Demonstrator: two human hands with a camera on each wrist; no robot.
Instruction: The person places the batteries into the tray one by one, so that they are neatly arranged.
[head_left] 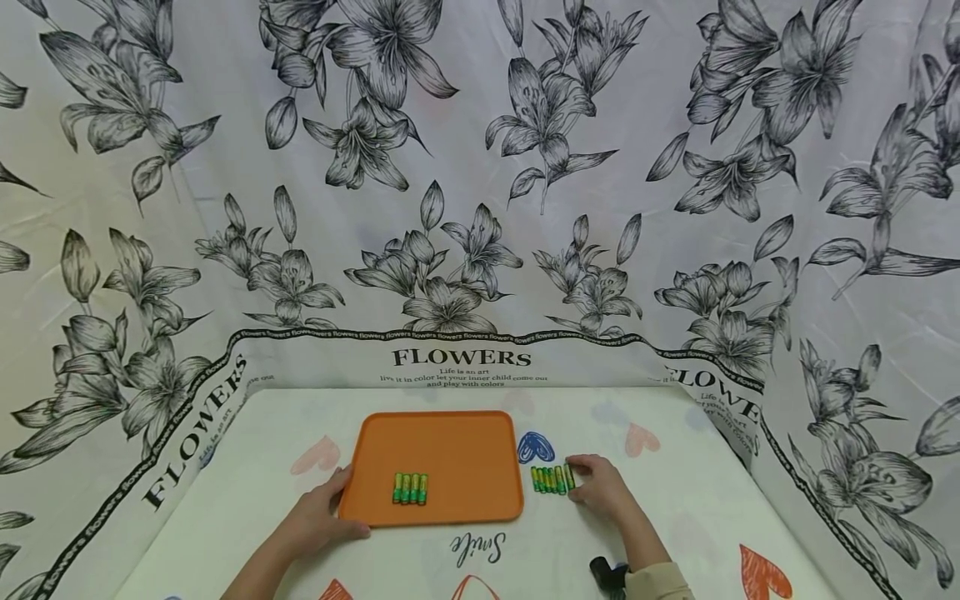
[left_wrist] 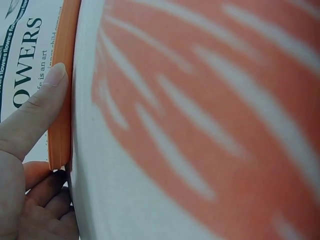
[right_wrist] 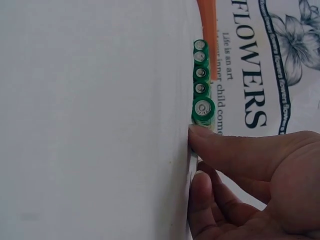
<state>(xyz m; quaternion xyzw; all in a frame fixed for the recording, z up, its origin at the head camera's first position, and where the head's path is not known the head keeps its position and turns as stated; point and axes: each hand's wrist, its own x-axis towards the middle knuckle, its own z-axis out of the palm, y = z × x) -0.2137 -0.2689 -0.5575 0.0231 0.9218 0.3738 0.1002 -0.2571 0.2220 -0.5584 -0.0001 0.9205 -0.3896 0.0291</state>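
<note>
On the table, an orange tray [head_left: 465,467] carries a short row of green-and-yellow batteries [head_left: 410,489] in its left half. My left hand [head_left: 321,517] grips the tray's near left corner. Seen from the left wrist, the thumb [left_wrist: 42,102] presses the tray's edge [left_wrist: 61,115] and the fingers curl by its corner. To the right of the tray, several more batteries [head_left: 548,480] lie side by side. My right hand [head_left: 602,487] pinches the rightmost battery [head_left: 569,476] by its ends. In the right wrist view, battery ends [right_wrist: 200,73] line up beyond the thumb [right_wrist: 235,150].
A black object [head_left: 606,575] sits by the right wrist, near the sleeve [head_left: 660,582]. The white tablecloth [head_left: 420,567] has printed hearts and lettering. Flower-printed curtains [head_left: 465,167] rise behind the table and along both sides.
</note>
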